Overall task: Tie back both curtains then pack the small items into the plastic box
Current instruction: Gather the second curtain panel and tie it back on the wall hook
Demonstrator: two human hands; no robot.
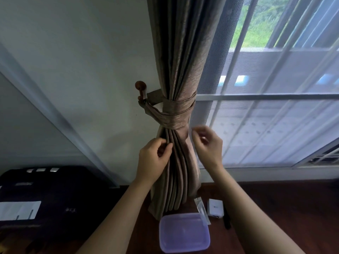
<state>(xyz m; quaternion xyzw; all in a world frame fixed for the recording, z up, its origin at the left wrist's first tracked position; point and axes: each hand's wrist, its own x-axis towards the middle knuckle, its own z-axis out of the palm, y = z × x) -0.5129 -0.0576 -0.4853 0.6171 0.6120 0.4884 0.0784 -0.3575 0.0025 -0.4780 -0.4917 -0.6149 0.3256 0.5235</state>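
Head view, mid-frame: my left hand (153,158) pinches a left-edge pleat of the upright curtain (180,70), under the tie band (174,116). My right hand (208,145) curls beside the right edge; whether it pinches anything I cannot tell. Below, between my forearms, the plastic box (184,233) sits on the desk (275,208).

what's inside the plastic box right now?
The plastic box looks closed by its cloudy purple lid, so contents can't be seen. A white packet and small white box lie outside beside it.
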